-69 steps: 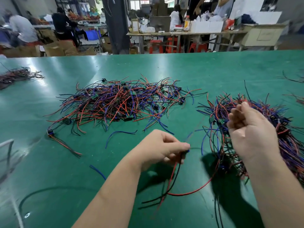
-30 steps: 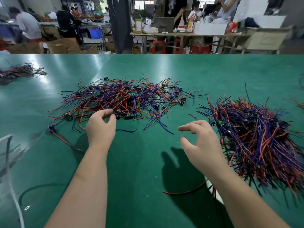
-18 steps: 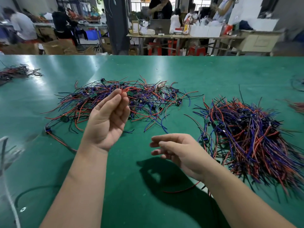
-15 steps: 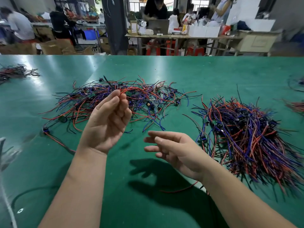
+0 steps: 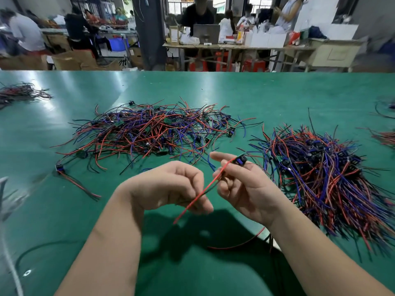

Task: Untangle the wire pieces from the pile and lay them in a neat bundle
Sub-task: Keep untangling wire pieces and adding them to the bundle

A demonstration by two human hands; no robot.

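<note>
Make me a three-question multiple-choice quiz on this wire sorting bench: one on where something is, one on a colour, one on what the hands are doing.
1. Where does the neat bundle lie relative to the tangled pile?
A) to its right
B) to its left
C) on top of it

2. What colour is the table?
A) white
B) green
C) yellow

3. How is the lifted wire piece held?
A) it lies loose on the table
B) by the left hand alone
C) by both hands

Answers:
1 A, the neat bundle sits apart on the pile's right side.
2 B, the bare top is green.
3 C, the left hand grips its red lead and the right hand holds its connector end.
</note>
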